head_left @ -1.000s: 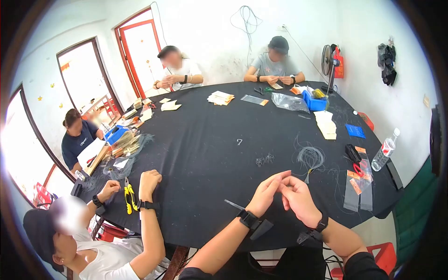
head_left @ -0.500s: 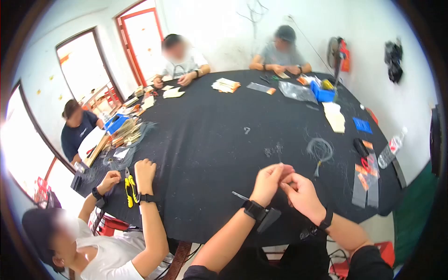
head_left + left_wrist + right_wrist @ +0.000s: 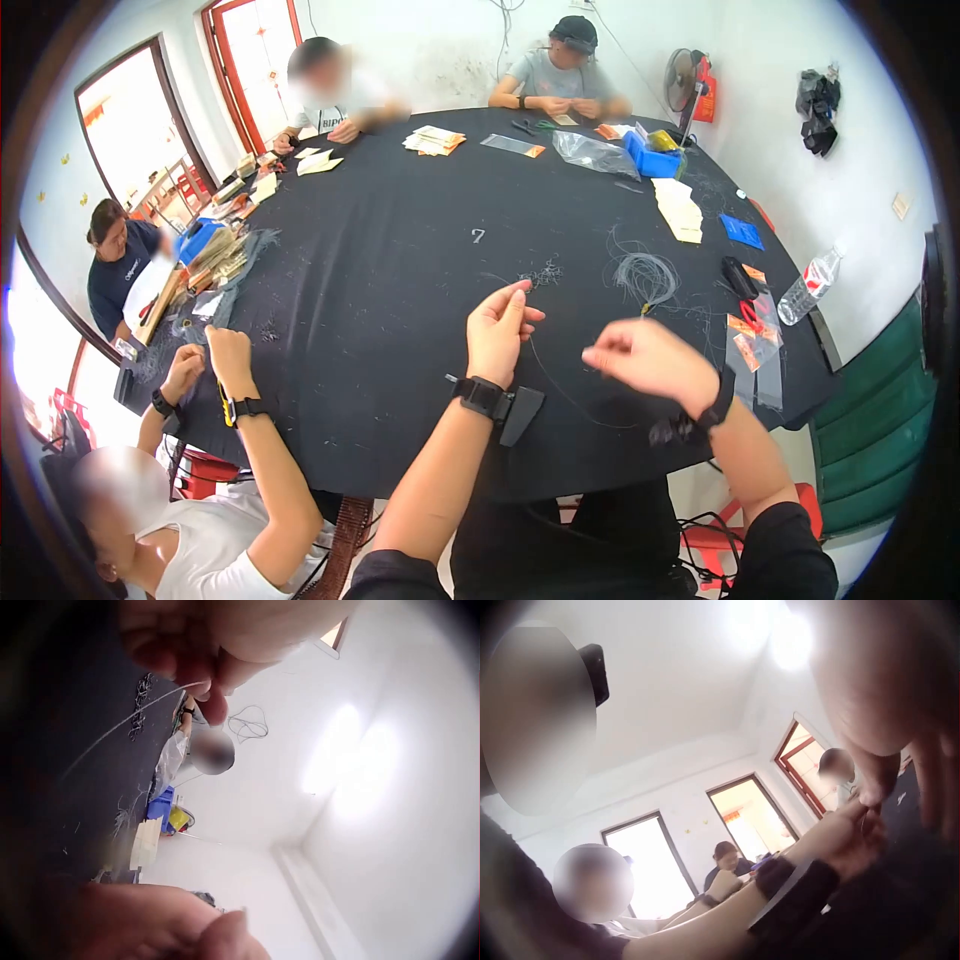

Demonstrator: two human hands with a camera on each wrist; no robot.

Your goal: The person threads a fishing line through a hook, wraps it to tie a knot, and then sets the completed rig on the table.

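Observation:
My left hand (image 3: 497,335) pinches a thin clear line (image 3: 560,385) between thumb and forefinger, its fingertips right at the near edge of a pile of small dark hooks (image 3: 548,271). From those fingers the line curves down over the black tablecloth toward the right; in the left wrist view another stretch of line (image 3: 124,724) sticks out past the fingertips. Apart from it, my right hand (image 3: 655,362) hovers blurred over the cloth with loosely bent fingers, nothing visible in them. Beyond the right hand lies a coil of clear line (image 3: 645,280) tied with yellow.
Clear bags with orange labels (image 3: 755,350), red scissors (image 3: 750,315) and a water bottle (image 3: 810,285) are at the right. Cream cards (image 3: 678,212) and a blue box (image 3: 652,158) stand farther back. A person (image 3: 200,530) sits close at my left; others sit around the table.
My hands, close together before, have parted. The left has moved left and forward to the hooks with the line; the right has swung away to the right. The head view has shifted.

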